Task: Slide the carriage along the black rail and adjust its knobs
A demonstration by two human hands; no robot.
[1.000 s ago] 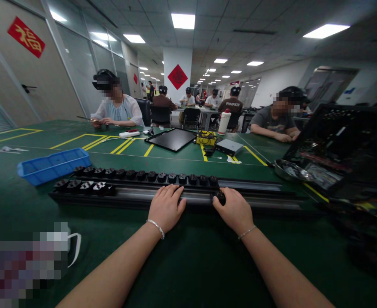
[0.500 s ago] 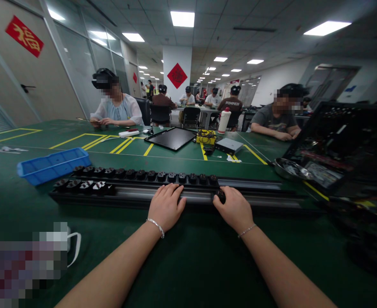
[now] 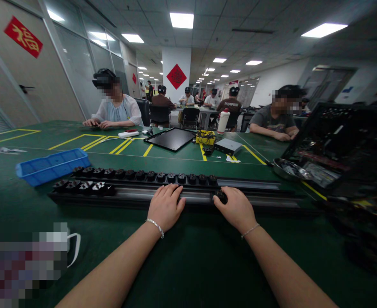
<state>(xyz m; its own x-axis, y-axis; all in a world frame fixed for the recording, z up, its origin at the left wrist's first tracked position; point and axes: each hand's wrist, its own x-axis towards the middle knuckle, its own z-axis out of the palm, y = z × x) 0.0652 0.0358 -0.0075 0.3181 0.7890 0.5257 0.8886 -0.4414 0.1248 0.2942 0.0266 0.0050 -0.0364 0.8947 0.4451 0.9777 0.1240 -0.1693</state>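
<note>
A long black power track rail (image 3: 195, 196) with a silvery channel runs left to right in front of me. My left hand (image 3: 165, 205) lies over its near row, fingers flat on the channel and thumb apart, gripping nothing. At the same row, my right hand (image 3: 235, 207) pinches a small black socket module (image 3: 221, 196) between thumb and fingers; the module's lower part is hidden. Several similar modules, black ones (image 3: 161, 176) in the far row and white-faced ones (image 3: 98, 187) at the left end of the near row, sit in the rail.
A blue plastic bin (image 3: 52, 166) is behind the rail's left end. Farther back lie a black panel (image 3: 172, 139), a yellow box with cables (image 3: 205, 137) and a grey box (image 3: 228, 146). A metal bowl (image 3: 287, 171) stands at right. Co-workers sit across the green table.
My right wrist has shifted slightly to the right, and more of the socket module shows in my fingers. My left hand stays put. The co-worker at left has lowered their hands to the table.
</note>
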